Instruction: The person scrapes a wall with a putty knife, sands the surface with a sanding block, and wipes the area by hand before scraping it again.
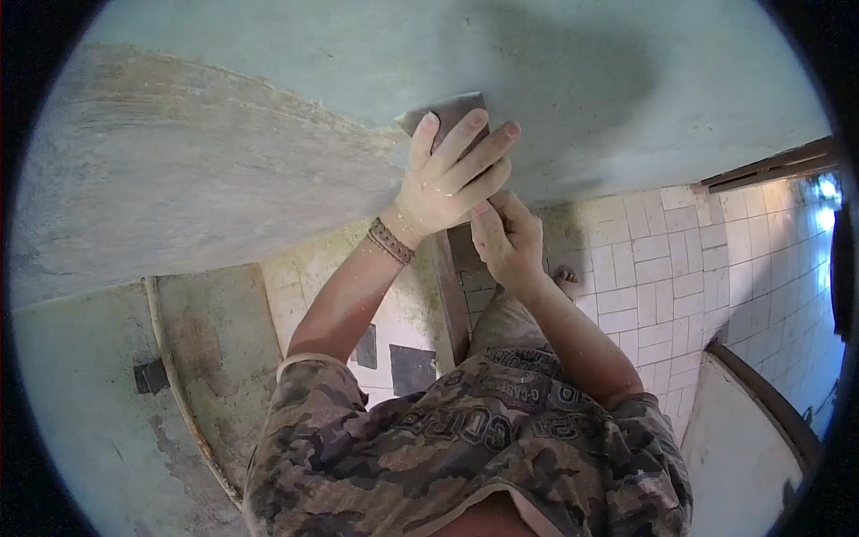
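A flat dark brown, blade-like piece with a pale straight edge (456, 107) lies against the painted wall surface (573, 107). It looks like a scraper, but its lower part is hidden. My left hand (452, 174), dusted white and with a braided bracelet at the wrist, rests over the piece, fingers stretched out and spread. Just below and to the right, my right hand (510, 237) has its fingers curled closed, close against the left hand's lower edge. Whatever it holds is hidden behind the fingers.
A rough grey patch (206, 170) spreads across the wall at left. Below are a white tiled floor (644, 268), a curved pipe or cable (170, 358) on the left, dark square patches (412, 370) and a brown-edged panel (761, 394) at lower right.
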Available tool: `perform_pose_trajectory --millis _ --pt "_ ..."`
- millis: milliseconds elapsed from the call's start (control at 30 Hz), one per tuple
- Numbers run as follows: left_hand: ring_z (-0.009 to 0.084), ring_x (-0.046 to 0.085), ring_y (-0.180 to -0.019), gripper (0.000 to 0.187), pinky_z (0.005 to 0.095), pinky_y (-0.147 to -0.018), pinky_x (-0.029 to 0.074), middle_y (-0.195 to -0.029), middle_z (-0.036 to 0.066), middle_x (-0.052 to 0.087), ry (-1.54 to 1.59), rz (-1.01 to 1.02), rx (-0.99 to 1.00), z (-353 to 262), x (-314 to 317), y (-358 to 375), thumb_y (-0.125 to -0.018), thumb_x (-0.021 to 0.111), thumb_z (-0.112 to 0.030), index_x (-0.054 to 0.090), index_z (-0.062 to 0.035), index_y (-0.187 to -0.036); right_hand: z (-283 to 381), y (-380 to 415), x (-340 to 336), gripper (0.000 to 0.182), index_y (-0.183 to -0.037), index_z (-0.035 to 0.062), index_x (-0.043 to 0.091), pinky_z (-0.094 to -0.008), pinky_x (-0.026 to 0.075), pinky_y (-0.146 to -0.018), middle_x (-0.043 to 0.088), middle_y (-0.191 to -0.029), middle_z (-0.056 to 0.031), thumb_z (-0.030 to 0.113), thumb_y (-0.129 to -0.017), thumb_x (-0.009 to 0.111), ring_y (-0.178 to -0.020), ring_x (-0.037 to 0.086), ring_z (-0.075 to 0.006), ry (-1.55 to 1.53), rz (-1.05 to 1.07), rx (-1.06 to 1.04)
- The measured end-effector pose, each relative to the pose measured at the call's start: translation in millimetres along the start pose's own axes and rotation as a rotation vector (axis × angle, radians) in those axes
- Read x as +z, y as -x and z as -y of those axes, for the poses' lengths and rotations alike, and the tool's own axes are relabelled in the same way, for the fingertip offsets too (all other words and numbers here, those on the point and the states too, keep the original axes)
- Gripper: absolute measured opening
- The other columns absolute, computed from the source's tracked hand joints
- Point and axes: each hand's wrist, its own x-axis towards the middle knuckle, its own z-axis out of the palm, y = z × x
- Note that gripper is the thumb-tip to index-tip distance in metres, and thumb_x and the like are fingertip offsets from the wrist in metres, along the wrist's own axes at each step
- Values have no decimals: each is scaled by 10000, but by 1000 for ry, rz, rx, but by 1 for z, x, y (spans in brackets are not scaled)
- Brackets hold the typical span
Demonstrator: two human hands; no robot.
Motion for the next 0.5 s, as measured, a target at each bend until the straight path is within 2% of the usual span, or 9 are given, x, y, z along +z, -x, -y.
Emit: perform_pose_trajectory --millis 67,133,200,233,267,333,400,467,500 --pt "361 492 -1234 272 610 -1053 206 -1320 84 603 -60 28 85 7 0 0 -798 574 -380 661 -163 -938 -2 -4 1 237 -1093 -8 635 -218 412 -531 556 -632 13 193 -982 576 -577 494 -40 -13 23 -22" --pt "361 500 -1217 273 604 -999 251 -1317 83 605 -27 71 87 -4 5 6 -791 607 -374 660 -161 -955 -13 2 -7 246 -1088 -14 630 -217 411 -532 552 -630 14 203 -982 582 -583 491 -39 -103 2 48" --pt "361 503 -1207 283 596 -972 269 -1313 80 607 -65 60 87 -8 15 11 -817 601 -399 662 -165 -965 -11 -2 -8 245 -1084 -15 632 -219 414 -535 549 -630 11 201 -982 580 -588 490 -39 -39 -4 -36" --pt "358 501 -1214 302 598 -1001 257 -1316 74 606 -92 79 104 0 8 3 -847 572 -433 664 -176 -976 -13 1 -8 243 -1081 -16 633 -220 418 -538 546 -631 8 199 -982 579 -594 488 -38 17 -15 -91" --pt "358 501 -1214 302 598 -1001 257 -1316 74 606 -75 93 101 5 -1 -5 -847 572 -433 664 -176 -976 -4 2 -5 243 -1081 -16 633 -220 418 -538 546 -631 8 199 -982 579 -594 488 -38 13 -24 -71" --pt "353 502 -1214 311 596 -1013 253 -1314 70 608 -176 -82 107 15 -13 -17 -876 537 -454 660 -180 -958 29 -7 1 243 -1082 -24 638 -220 425 -548 556 -645 -1 188 -978 580 -609 486 -34 60 43 -81" --pt "352 499 -1222 289 600 -1019 246 -1314 68 608 -99 -45 94 11 -10 -11 -896 526 -437 649 -180 -946 1 -6 -1 237 -1058 -21 642 -227 428 -547 564 -643 -12 194 -975 584 -601 489 -40 21 16 -79" --pt "363 484 -1255 273 607 -1044 223 -1331 65 597 -55 145 71 -4 9 8 -907 513 -413 654 -183 -945 -15 -1 -2 233 -1033 -18 647 -234 430 -546 572 -642 -23 199 -971 589 -592 491 -47 -10 -18 -82" --pt "364 445 -1309 250 609 -1072 200 -1356 62 582 -97 108 79 -9 16 16 -891 529 -397 673 -200 -944 -17 3 -3 230 -1009 -18 644 -237 431 -546 575 -639 -30 203 -967 593 -589 493 -53 8 -44 -67"
